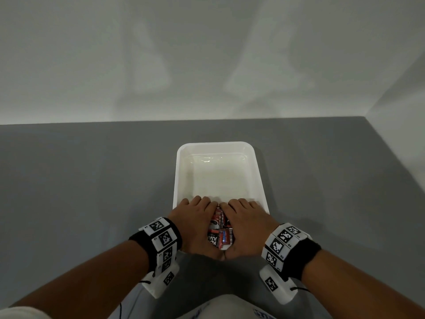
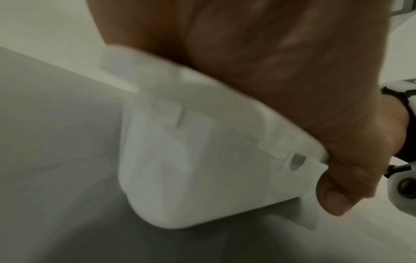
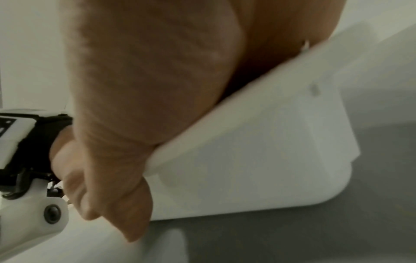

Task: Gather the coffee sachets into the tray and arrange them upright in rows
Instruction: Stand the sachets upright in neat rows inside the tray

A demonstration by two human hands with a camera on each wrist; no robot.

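A bundle of red and black coffee sachets (image 1: pixel 220 231) sits at the near end of the white tray (image 1: pixel 216 144). My left hand (image 1: pixel 195 218) cups the bundle from the left and my right hand (image 1: pixel 249 221) from the right. On both hands the fingers curl down over the far side of the sachets, and the thumbs meet at the tray's near rim. The left wrist view shows my left hand (image 2: pixel 270 62) over the tray's outer wall (image 2: pixel 191 160). The right wrist view shows my right hand (image 3: pixel 146 80) over that wall (image 3: pixel 258 160). Both wrist views hide the sachets.
The tray stands lengthwise on a grey table (image 1: pixel 80 192), and its far two thirds hold nothing. A pale wall (image 1: pixel 207 54) rises behind the table, with another wall at the right. My lap is just under the table's near edge.
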